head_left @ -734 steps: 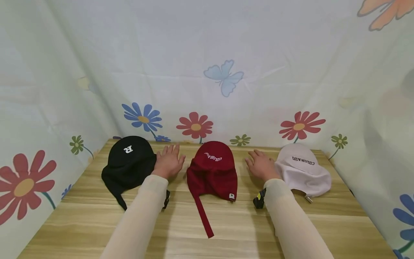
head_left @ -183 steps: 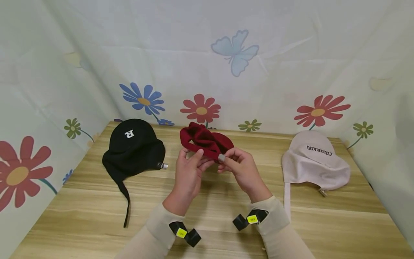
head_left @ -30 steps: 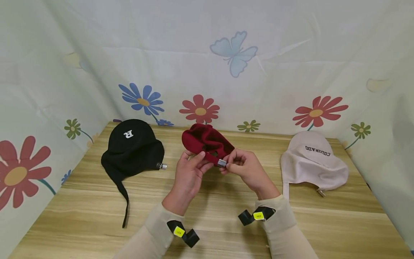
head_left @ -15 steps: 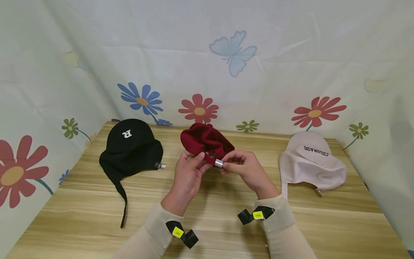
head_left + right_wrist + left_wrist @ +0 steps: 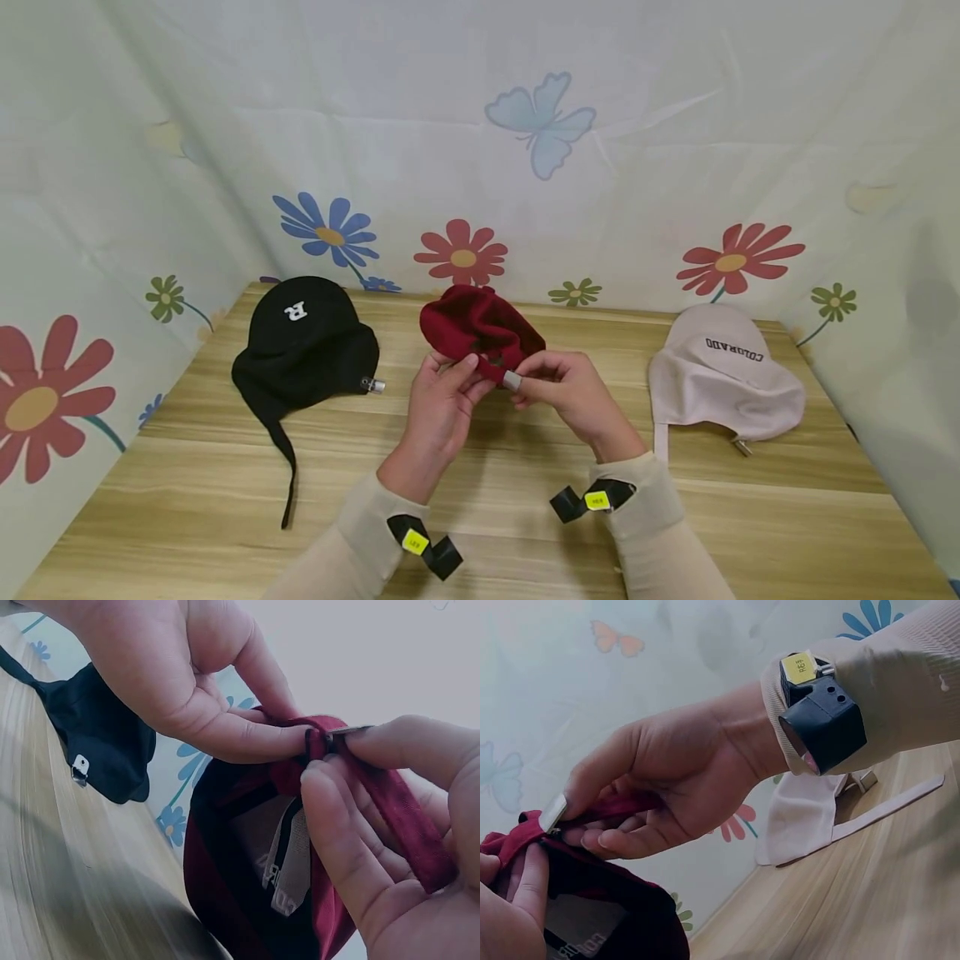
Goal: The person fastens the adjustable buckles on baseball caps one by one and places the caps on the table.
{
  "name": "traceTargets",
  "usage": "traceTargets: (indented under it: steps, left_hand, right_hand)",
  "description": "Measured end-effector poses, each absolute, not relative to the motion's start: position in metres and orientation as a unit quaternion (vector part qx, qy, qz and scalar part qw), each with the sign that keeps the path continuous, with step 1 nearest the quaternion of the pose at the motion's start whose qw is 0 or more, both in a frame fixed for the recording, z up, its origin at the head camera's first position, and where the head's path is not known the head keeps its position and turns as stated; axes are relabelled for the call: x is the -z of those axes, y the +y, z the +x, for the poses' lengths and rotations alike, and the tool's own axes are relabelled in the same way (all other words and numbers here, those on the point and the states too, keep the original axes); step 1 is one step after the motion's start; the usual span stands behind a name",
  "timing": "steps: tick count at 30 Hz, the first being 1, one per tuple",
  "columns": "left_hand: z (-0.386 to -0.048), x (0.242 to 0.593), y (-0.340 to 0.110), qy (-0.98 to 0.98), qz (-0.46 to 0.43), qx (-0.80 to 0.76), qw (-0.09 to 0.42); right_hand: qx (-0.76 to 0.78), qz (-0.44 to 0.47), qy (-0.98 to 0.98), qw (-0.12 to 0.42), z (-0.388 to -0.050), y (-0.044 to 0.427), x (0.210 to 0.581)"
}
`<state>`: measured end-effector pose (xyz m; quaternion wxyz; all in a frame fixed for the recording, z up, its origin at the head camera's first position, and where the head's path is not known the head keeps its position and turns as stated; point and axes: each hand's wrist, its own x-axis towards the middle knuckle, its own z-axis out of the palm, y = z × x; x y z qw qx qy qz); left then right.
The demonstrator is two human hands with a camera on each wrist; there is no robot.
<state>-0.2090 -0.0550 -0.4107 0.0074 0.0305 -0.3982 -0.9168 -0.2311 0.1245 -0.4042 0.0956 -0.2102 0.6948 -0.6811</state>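
Both hands hold a dark red cap [image 5: 480, 321] above the middle of the table, its back strap side toward me. My left hand [image 5: 437, 408] pinches the strap and cap edge between thumb and fingers. With thumb and fingers, my right hand [image 5: 573, 396] grips the silver metal buckle [image 5: 512, 380]. In the left wrist view the buckle plate [image 5: 553, 812] stands at the right thumb's tip. The right wrist view shows the red strap [image 5: 401, 817] passing through the buckle, its end lying across the right palm. The cap's inside and a pale label [image 5: 289, 862] also show there.
A black cap [image 5: 303, 333] with a white letter lies on the left of the wooden table [image 5: 337, 500]. On the right lies a pale pink cap [image 5: 723, 371] marked COLORADO. A flower-printed curtain [image 5: 375, 142] stands behind and at both sides.
Long before, the red cap lay crown up between two resting hands; since then it was picked up and turned. Over the last second the hands barely moved; the buckle tilted slightly.
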Motion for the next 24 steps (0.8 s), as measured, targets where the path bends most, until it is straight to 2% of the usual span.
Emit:
traceTargets:
  steps: [9,24]
  left_hand:
    - [-0.2113,0.4129,-0.0592,-0.397,0.035,0.917,-0.010]
    - [-0.2122,0.4131,-0.0577,-0.405,0.035,0.914,0.006]
  right_hand:
    - [0.678,-0.217,0.697,0.079,-0.2294,0.1254,0.4010]
    - [0.706,-0.202,0.672,0.095,-0.2305,0.1265,0.3998]
